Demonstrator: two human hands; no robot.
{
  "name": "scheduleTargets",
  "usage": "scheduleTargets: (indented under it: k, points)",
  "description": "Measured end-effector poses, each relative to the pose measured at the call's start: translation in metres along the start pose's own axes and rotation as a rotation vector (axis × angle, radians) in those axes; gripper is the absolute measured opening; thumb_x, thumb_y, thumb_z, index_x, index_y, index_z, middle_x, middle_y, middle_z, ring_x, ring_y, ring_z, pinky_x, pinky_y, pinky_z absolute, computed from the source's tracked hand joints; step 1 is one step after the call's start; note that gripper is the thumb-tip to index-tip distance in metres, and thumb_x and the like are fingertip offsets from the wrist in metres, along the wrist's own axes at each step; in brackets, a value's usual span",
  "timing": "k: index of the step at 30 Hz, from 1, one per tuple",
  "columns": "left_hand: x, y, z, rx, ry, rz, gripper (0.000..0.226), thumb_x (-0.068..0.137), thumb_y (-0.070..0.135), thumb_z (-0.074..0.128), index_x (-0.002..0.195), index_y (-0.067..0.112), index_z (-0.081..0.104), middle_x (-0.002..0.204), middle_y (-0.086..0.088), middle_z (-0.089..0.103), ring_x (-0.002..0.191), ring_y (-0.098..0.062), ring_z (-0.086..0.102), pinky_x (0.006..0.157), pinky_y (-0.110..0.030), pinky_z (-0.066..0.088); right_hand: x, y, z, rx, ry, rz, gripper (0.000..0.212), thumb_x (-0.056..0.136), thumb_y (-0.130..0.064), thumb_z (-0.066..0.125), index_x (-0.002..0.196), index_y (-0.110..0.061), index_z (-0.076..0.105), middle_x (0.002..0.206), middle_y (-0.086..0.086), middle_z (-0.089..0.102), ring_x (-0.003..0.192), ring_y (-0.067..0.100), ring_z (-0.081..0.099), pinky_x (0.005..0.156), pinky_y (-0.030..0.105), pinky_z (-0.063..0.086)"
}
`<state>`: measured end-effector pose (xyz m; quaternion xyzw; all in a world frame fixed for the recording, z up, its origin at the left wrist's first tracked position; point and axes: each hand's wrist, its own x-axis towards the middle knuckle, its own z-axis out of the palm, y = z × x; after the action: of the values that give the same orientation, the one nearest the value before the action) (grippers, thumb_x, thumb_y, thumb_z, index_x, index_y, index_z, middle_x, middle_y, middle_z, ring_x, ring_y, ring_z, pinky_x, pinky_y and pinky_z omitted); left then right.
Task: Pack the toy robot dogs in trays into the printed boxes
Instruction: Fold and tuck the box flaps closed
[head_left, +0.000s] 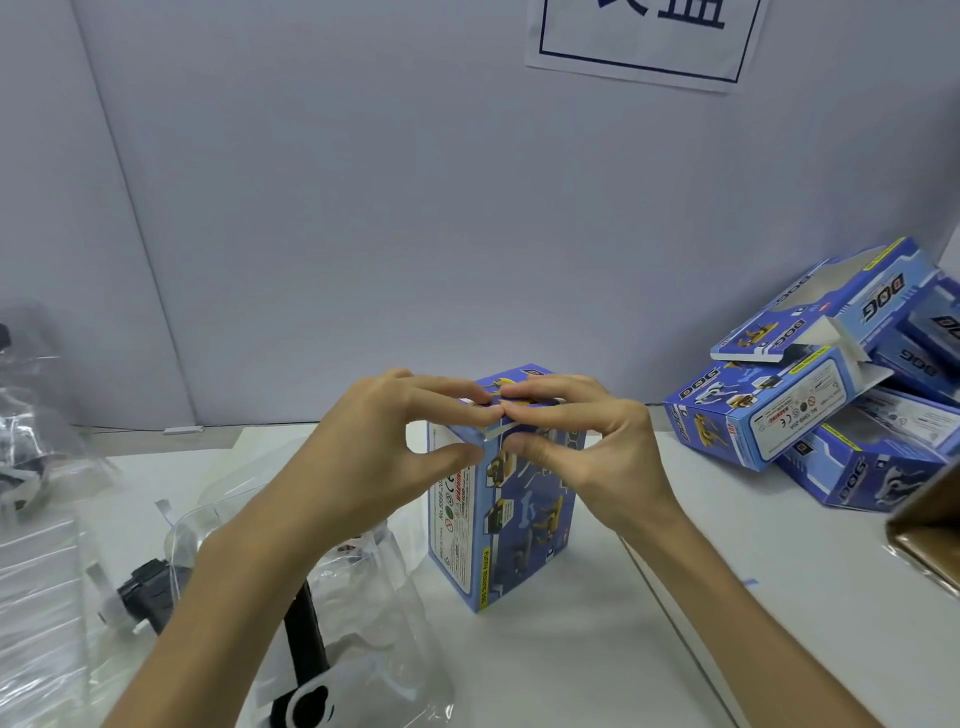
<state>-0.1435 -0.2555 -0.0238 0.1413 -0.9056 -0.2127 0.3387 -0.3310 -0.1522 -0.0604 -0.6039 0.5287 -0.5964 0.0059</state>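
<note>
Blue printed box stands upright mid-desk, directly under both hands. Left hand is clamped on the box's top: fingers lie over the top flap, thumb pressed against the upper left corner. Right hand has the same grip from the other side, fingers on top of the flap and thumb on the front face just under the edge. Fingertips of the two hands meet at the middle of the top. The box's base is flat on the desk, with neither hand touching the lower part.

Toy dog, black and white in clear plastic, lies at lower left beneath the left forearm, apart from the box. Pile of boxes in the same print sits at right, some open-ended, well apart from the hands. Paper sign is on the wall behind.
</note>
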Motion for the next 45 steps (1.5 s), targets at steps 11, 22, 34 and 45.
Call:
scheduleTargets:
  k: [11,22,34,45]
  points:
    - [-0.002,-0.004,0.009,0.022,0.055,0.058,0.021,0.076,0.041,0.077,0.098,0.042,0.077,0.110,0.029,0.067,0.089,-0.013,0.058,0.080,-0.042,0.050,0.013,0.000,-0.016,-0.087,-0.194,0.028,0.024,0.075,-0.016,0.085,0.095,-0.028,0.080,0.114,-0.013,0.072,0.122,0.011,0.054,0.100,0.029,0.045]
    - [-0.002,0.005,0.014,0.041,0.111,0.005,0.011,0.077,0.030,0.082,0.083,0.038,0.077,0.111,0.022,0.066,0.105,-0.010,0.052,0.090,-0.044,0.043,0.020,0.002,-0.031,0.006,-0.317,0.150,0.018,0.082,-0.015,0.079,0.099,-0.021,0.081,0.126,-0.011,0.066,0.122,0.004,0.056,0.096,0.023,0.050]
    - [0.001,0.003,0.014,-0.232,0.031,-0.165,0.014,0.076,0.025,0.083,0.080,0.038,0.079,0.116,0.019,0.066,0.106,-0.005,0.063,0.081,-0.029,0.054,0.013,0.026,-0.015,0.468,-0.161,0.655,0.050,0.087,-0.039,0.067,0.133,-0.023,0.056,0.117,0.006,0.073,0.101,0.021,0.070,0.088,0.034,0.055]
    - [0.001,0.010,0.028,-0.093,0.115,-0.156,0.030,0.068,0.056,0.074,0.087,0.036,0.061,0.122,0.024,0.052,0.109,-0.004,0.057,0.087,-0.042,0.053,0.013,0.032,-0.012,0.431,-0.116,0.618,0.033,0.098,-0.035,0.054,0.129,-0.024,0.058,0.113,0.006,0.074,0.096,0.018,0.070,0.092,0.040,0.053]
